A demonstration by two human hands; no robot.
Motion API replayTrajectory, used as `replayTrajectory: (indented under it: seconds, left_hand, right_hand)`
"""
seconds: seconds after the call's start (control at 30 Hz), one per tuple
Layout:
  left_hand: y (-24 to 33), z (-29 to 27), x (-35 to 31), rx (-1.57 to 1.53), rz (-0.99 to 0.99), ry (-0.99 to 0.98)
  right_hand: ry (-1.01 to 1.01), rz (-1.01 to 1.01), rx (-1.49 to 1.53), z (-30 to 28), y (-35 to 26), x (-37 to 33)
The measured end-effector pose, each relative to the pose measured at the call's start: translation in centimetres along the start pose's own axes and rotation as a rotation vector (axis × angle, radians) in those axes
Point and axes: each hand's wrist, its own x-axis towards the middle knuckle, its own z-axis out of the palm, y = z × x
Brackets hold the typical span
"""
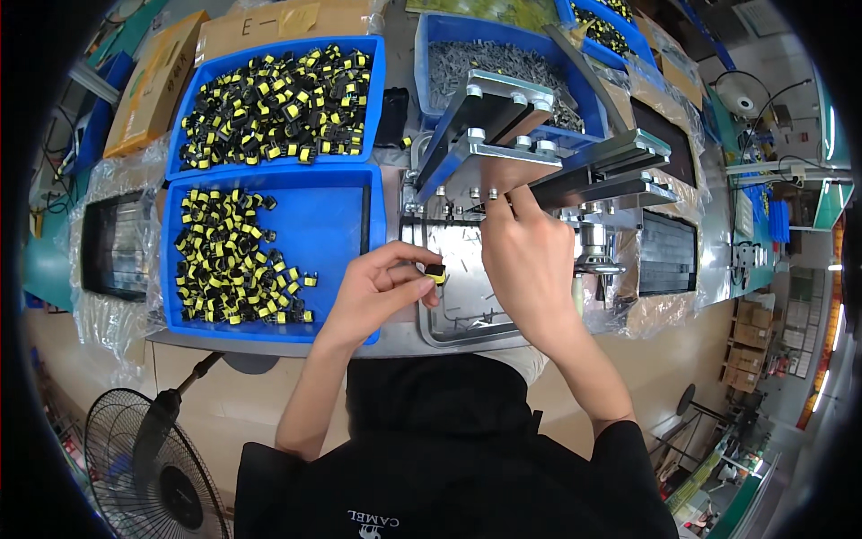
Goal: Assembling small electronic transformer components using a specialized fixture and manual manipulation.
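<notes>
At near centre of worktop (269,377) | small yellow-black part (435,271) pinched in left hand (382,292) over metal tray (449,332) | right hand (525,256) fingertips closed at metal fixture (503,135) | blue bin (332,225) just left.

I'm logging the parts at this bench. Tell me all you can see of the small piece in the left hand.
The small yellow-and-black component is blocky, with a black body and a yellow band like tape. It looks like the many pieces in the blue bins. The left hand pinches it between thumb and fingertips, just above the metal tray, beside the right hand. Finer detail is too small to tell.
</notes>
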Motion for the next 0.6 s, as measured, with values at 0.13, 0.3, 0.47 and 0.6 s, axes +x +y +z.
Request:
replayTrajectory:
  seconds: [0.13,0.3,0.47,0.6]
  left_hand:
    - [0.2,0.2,0.0,0.013,0.012,0.004]
    - [0.3,0.2,-0.2,0.021,0.0,0.014]
    - [0.2,0.0,0.1,0.034,-0.002,-0.032]
    - [0.4,0.2,0.1,0.044,-0.006,-0.039]
  right_hand:
    - [0.131,0.03,0.095,-0.5,-0.6,-0.1]
    - [0.168,0.099,0.303,-2.4,-1.1,-1.9]
    - [0.214,0.098,0.175,-2.6,0.5,-1.8]
    - [0.193,0.076,0.018,-1.7,1.2,-0.7]
